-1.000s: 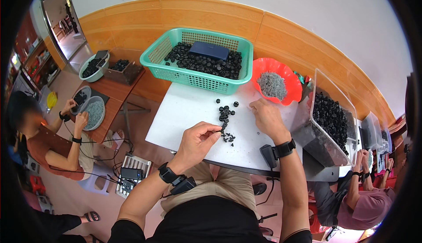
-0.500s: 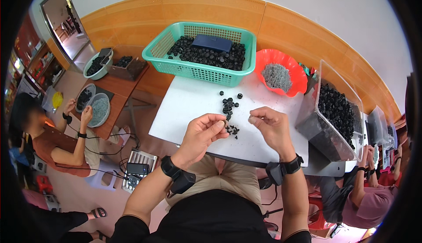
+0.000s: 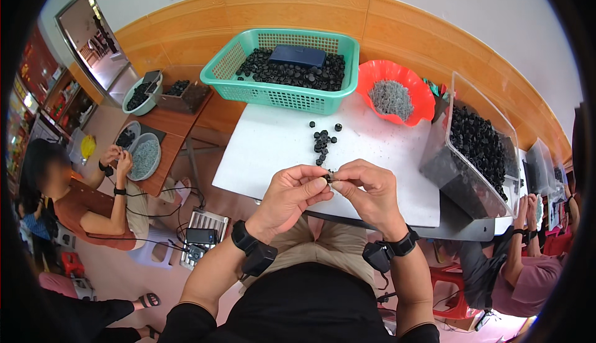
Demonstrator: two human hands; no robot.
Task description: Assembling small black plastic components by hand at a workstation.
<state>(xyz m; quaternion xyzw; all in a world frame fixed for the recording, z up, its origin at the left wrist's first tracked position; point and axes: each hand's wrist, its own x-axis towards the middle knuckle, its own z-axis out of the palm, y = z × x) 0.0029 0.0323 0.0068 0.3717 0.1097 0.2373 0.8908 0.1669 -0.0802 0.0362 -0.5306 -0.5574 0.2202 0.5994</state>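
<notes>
Over the near edge of the white tabletop (image 3: 261, 138), my two hands meet fingertip to fingertip. My left hand (image 3: 287, 195) is closed, pinching a small dark part (image 3: 328, 178) between thumb and index finger. My right hand (image 3: 371, 195) is pinched closed against that same part; whatever lies between its fingertips is too small to make out. Just beyond my fingers is a loose cluster of small black plastic caps (image 3: 323, 139). The smaller black pieces at the table's near side are mostly covered by my hands.
A green basket (image 3: 279, 99) with black caps and a dark blue case stands at the back. To its right are a red scalloped bowl (image 3: 423, 99) of grey metal pieces and a clear bin (image 3: 452, 181) of black parts. Co-workers sit left and right.
My right hand has moved left and its fingertips now meet my left hand's at the small part. The left hand has shifted slightly right and down.
</notes>
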